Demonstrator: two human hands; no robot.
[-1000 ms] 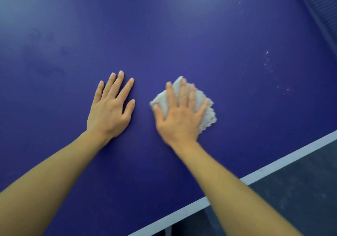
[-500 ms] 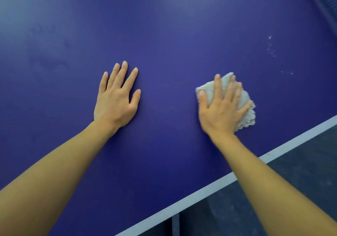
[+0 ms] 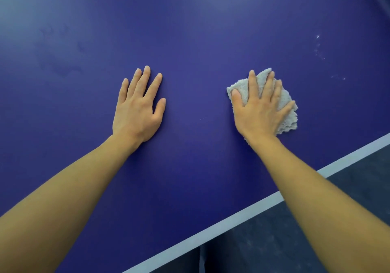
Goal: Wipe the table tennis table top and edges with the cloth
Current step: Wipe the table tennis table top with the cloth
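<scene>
Your left hand point(image 3: 138, 109) lies flat on the blue table point(image 3: 190, 40), fingers straight and holding nothing. Well to its right, your right hand point(image 3: 260, 110) presses the folded cloth point(image 3: 288, 112) down with spread fingers — near the white edge line point(image 3: 232, 215) and dark floor point(image 3: 285, 241).

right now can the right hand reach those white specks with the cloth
Probably yes: the right hand presses the cloth, and only bare table top separates it from the white specks.

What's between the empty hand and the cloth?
In the head view, only bare blue table top lies between the left hand and the cloth, save a few tiny white specks.
</scene>
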